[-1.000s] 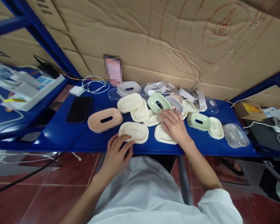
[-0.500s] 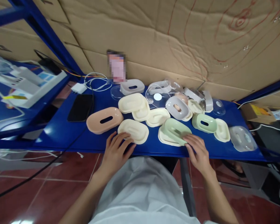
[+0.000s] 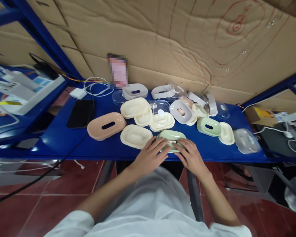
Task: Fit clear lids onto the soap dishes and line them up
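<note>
My left hand (image 3: pixel 151 156) and my right hand (image 3: pixel 190 154) are on either side of a pale green oval plastic shell (image 3: pixel 172 134) with a slot in its top. It sits near the table's front edge, and cream shows through the slot. The fingers of both hands press over its near side and ends, hiding much of it. Left of my left hand lies a cream oval lid-like piece (image 3: pixel 135 136). A peach shell (image 3: pixel 106 126) with a slot stands farther left. Right of my right hand are another green shell (image 3: pixel 209 127) and a cream piece (image 3: pixel 226 132).
Grey shells (image 3: pixel 135 91), clear plastic covers (image 3: pixel 246 141) and more cream pieces (image 3: pixel 162 121) crowd the blue table (image 3: pixel 64 143). A black phone (image 3: pixel 79 113) and a white charger (image 3: pixel 78 93) with cable lie at left. Cardboard (image 3: pixel 138 29) stands behind.
My left hand has moved right, from the cream piece to the green shell. The green shell, tilted before, now sits level between both hands. The view has shifted slightly.
</note>
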Demonstrator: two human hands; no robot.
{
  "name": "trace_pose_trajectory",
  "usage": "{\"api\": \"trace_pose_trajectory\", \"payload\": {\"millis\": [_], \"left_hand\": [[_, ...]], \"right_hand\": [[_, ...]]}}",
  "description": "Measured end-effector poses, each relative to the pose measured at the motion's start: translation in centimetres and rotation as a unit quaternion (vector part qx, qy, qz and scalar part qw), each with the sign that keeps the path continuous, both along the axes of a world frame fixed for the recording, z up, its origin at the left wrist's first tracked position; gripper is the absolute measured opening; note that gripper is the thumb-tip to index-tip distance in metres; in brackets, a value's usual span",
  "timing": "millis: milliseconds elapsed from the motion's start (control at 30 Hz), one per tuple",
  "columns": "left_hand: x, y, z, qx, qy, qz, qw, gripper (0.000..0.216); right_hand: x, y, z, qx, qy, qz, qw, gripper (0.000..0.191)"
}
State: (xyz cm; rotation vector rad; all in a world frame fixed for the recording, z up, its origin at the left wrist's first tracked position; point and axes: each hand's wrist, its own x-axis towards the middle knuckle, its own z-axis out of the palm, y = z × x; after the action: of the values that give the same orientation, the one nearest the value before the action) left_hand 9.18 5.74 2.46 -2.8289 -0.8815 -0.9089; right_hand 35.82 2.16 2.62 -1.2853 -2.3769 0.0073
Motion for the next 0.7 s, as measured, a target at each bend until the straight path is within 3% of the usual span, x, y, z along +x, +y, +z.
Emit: {"api": "trace_pose_trajectory", "payload": {"millis": [133, 233, 400, 500, 600, 633, 700], "left_hand": [[0.5, 0.4, -0.9, -0.023, -0.003, -0.02, 1.0, 0.019], [0.0, 0.2, -1.4, -0.029, 0.002, -0.028, 0.999, 0.02], [-0.3, 0.0, -1.6, -0.03, 0.008, -0.025, 0.999, 0.023], [-0.3, 0.1, -1.5, -0.031, -0.005, -0.03, 0.999, 0.021], [-0.5, 0.1, -1.3, -0.036, -0.022, -0.027, 0.999, 0.018], [-0.5, 0.1, -1.2, -0.037, -0.027, -0.023, 0.999, 0.017], [-0.7, 0.1, -1.1, -0.036, -0.033, -0.015, 0.999, 0.017]], "right_hand": [[-0.1, -0.6, 0.7, -0.022, 0.003, 0.013, 1.0, 0.045], [0.0, 1.1, 2.1, -0.02, 0.022, 0.036, 0.999, 0.038], [-2.1, 9.0, 3.9, -0.018, 0.018, 0.034, 0.999, 0.037], [-3.8, 12.9, 4.2, -0.065, 0.012, 0.044, 0.997, 0.022], [-3.9, 12.4, 4.4, -0.096, 0.159, 0.009, 0.983, 0.018], [-3.4, 11.2, 4.4, -0.106, 0.247, -0.018, 0.963, 0.018], [-2.2, 7.8, 4.0, -0.141, 0.432, -0.083, 0.887, 0.021]]}}
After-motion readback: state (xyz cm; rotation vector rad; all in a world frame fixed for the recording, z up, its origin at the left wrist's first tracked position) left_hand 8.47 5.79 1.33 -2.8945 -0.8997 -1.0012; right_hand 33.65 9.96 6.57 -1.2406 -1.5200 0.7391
